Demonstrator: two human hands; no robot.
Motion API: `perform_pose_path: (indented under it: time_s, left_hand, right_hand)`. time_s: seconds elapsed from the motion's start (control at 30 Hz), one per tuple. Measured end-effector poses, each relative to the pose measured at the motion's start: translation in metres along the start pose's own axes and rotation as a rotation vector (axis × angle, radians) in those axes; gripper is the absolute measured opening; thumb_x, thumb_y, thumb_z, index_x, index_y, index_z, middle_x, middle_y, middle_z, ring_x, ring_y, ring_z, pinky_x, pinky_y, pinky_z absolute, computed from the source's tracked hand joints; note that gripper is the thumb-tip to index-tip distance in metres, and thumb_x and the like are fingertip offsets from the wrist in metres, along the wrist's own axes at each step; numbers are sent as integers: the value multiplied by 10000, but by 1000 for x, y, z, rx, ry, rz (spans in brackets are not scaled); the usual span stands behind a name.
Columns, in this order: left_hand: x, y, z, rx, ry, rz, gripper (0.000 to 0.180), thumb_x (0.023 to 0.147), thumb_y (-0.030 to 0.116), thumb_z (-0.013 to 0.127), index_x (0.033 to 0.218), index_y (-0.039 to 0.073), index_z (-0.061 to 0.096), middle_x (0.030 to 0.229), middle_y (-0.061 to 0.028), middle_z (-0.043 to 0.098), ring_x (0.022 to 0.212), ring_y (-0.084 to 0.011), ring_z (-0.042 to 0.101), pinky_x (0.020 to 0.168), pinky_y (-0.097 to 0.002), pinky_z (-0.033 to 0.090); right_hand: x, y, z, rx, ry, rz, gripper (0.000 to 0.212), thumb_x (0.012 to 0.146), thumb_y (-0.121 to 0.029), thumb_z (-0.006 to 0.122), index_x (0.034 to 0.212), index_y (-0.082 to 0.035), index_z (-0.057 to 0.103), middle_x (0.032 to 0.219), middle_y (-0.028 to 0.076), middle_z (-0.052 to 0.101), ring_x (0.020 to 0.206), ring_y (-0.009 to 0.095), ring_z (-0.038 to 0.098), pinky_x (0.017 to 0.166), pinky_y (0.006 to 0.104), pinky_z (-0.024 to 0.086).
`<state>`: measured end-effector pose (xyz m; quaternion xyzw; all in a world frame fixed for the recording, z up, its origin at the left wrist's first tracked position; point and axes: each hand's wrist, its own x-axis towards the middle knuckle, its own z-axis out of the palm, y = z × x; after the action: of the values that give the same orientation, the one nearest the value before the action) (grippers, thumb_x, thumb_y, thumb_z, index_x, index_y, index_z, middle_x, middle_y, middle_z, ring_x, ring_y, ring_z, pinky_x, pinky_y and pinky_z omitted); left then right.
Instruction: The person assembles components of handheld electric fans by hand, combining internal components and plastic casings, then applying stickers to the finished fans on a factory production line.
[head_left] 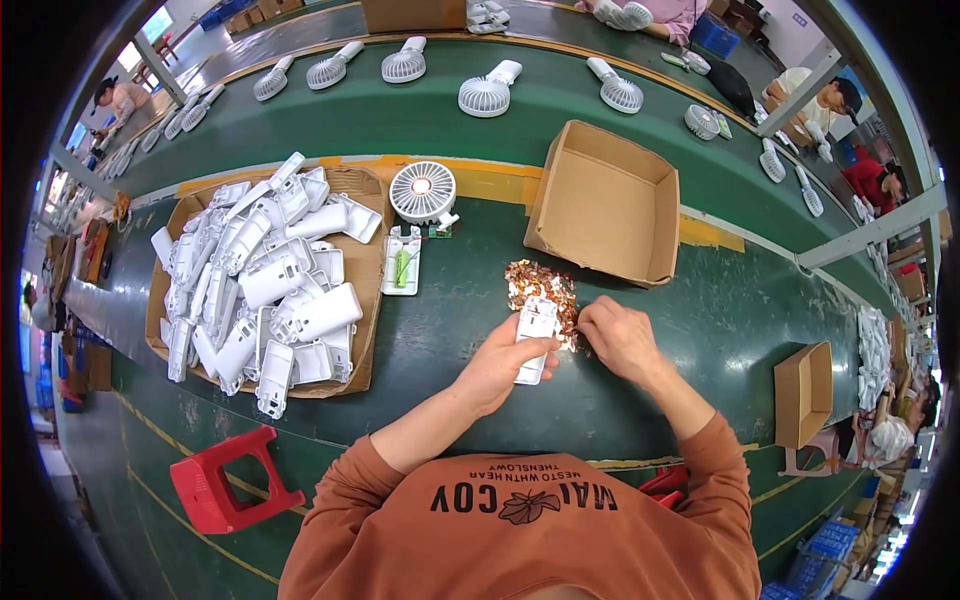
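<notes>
My left hand (488,368) is closed round a white plastic handle shell (536,322), thumb across its face, with the hollow inner side turned up. Right beside it, my right hand (618,338) has its fingers pinched together at the edge of a pile of small copper-coloured metal pieces (535,280). Whatever those fingertips hold, if anything, is too small to make out. The shell overlaps the near part of the pile and hides some of it.
At left, a cardboard tray (372,300) is heaped with white shells (270,270). Near it lie a round fan head (423,192) and an opened handle with a green battery (402,265). A cardboard box (610,205) stands behind the pile. Finished-looking fans (485,95) line the conveyor (440,125).
</notes>
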<state>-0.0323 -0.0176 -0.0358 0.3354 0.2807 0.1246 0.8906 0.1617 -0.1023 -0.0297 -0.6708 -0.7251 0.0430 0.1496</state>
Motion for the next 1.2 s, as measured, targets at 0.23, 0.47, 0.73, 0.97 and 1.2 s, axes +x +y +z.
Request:
perform_pose_path:
  time_s: [0.23,0.47,0.73,0.97,1.2]
  left_hand:
    - [8,-11,19,-13,-34,150,397,844,42,543,1219,82,418,993,-30,561,845,-112,578,706,-264,498]
    - [11,-14,20,119,-90,251,471,816,-18,473,1263,66,347,1098,-39,474,995,-111,479,797,-261,431]
    - [10,-14,15,247,-61,281,571,757,-30,436,1309,27,302,1108,-67,468,983,-136,470,790,-266,428]
    - [7,-13,9,278,-69,244,497,816,-29,450,1296,53,351,1142,-36,478,1044,-114,475,886,-260,404]
    - [1,-4,10,326,-84,331,520,798,7,472,1300,31,338,1072,-68,518,947,-135,537,753,-258,472]
  right_hand:
    - [11,-53,-5,518,302,322,59,819,-98,612,816,-47,584,754,95,584,592,304,591,550,392,475]
    - [17,-66,3,362,401,432,55,796,-101,622,782,-63,585,739,84,581,620,302,598,549,398,467]
    - [23,-72,6,329,439,441,59,774,-102,627,764,-61,586,738,89,600,618,299,599,553,399,469]
    - [23,-73,9,299,477,394,60,794,-83,625,770,-40,589,682,85,570,558,260,570,512,361,442]
    - [24,-75,-4,307,496,373,111,757,-67,656,848,-30,606,754,86,583,658,247,590,609,338,471]
